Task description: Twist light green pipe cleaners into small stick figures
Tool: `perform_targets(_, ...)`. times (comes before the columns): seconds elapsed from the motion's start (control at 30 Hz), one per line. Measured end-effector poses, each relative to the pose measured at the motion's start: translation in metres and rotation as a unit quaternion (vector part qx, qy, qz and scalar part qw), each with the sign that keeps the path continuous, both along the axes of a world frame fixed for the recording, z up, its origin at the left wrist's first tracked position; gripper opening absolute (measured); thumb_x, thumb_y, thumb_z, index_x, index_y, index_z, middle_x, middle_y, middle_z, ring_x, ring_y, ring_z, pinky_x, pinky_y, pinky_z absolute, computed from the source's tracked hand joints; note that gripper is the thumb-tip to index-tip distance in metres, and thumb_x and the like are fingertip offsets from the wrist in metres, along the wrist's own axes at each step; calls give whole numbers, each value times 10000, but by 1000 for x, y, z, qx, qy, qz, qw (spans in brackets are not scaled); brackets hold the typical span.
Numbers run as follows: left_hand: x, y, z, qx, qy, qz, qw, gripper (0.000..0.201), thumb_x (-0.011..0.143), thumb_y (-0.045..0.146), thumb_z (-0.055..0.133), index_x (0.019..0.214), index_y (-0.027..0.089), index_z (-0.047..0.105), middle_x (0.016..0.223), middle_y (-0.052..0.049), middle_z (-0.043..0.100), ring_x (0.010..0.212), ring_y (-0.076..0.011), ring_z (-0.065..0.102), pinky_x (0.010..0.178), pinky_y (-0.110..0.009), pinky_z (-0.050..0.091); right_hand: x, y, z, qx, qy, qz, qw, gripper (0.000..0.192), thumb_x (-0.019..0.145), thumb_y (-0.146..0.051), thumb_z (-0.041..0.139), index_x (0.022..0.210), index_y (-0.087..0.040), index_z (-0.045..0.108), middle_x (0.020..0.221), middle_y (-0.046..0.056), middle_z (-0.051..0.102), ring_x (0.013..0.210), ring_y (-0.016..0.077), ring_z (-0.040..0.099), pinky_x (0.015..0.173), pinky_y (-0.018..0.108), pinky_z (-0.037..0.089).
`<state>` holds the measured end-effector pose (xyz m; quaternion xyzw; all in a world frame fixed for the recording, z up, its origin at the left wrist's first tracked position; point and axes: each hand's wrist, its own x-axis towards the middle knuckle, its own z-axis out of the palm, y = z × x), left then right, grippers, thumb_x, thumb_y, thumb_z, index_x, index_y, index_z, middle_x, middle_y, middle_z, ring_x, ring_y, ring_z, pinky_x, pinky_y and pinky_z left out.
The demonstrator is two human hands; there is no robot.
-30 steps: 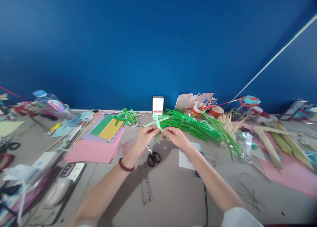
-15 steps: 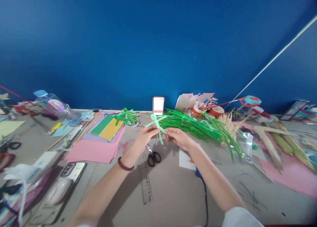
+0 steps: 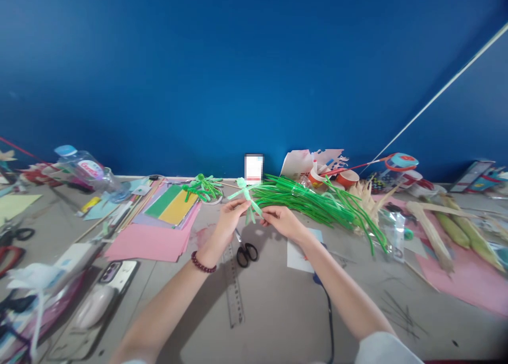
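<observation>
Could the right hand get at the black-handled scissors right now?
Probably yes: the scissors lie close by on the table, handles uncovered. The right hand seems to pinch the green figure, so it would likely have to let go first.

Matt, fuzzy pipe-cleaner figure (image 3: 246, 193)

- My left fingers (image 3: 241, 206) have carried the green figure (image 3: 245, 192) leftward and slightly up.
- The gap to my right fingers (image 3: 270, 212) has widened.
</observation>
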<state>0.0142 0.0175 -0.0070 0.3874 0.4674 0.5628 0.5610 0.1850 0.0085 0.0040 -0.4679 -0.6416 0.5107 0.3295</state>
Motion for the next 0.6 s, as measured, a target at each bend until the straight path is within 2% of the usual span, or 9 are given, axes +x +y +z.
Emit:
perform_targets(0.1, 0, 0, 0, 2, 3, 9, 1000, 208, 570, 320, 788, 689, 174, 703, 681, -8, 641, 618, -115, 521, 596, -249, 409, 2, 0, -1, 29, -29, 7, 999, 215, 812, -316, 503, 740, -167, 640, 707, 17, 642, 662, 146, 595, 666, 269, 460)
perform_targets(0.23, 0, -1, 1, 2, -3, 7, 1000, 221, 574, 329, 786, 700, 168, 701, 675, -8, 634, 603, -108, 502, 579, -244, 393, 2, 0, -3, 81, -77, 22, 993, 207, 799, -355, 563, 768, -171, 651, 721, 2, 617, 640, 133, 546, 605, 245, 419)
perform_targets(0.4, 1, -2, 0, -9, -23, -8, 1000, 238, 590, 327, 781, 734, 158, 693, 690, -13, 630, 609, -100, 501, 561, -223, 380, -1, -2, -4, 184, -168, -6, 968, 209, 813, -298, 562, 650, -172, 599, 654, -4, 558, 614, 127, 489, 572, 240, 362)
perform_targets(0.5, 2, -2, -1, -15, -41, -14, 999, 238, 584, 314, 784, 736, 156, 690, 720, -21, 644, 639, -107, 523, 578, -220, 389, -2, -2, -4, 220, -193, -4, 956, 237, 855, -229, 493, 646, -174, 591, 670, 15, 580, 643, 139, 514, 600, 246, 365)
perform_targets(0.6, 3, -1, -2, -5, -43, -7, 999, 226, 577, 296, 784, 730, 160, 688, 743, -22, 658, 680, -119, 548, 632, -232, 410, -3, -3, -6, 217, -201, 4, 955, 220, 866, -183, 465, 698, -177, 607, 718, 31, 624, 685, 147, 550, 634, 247, 377)
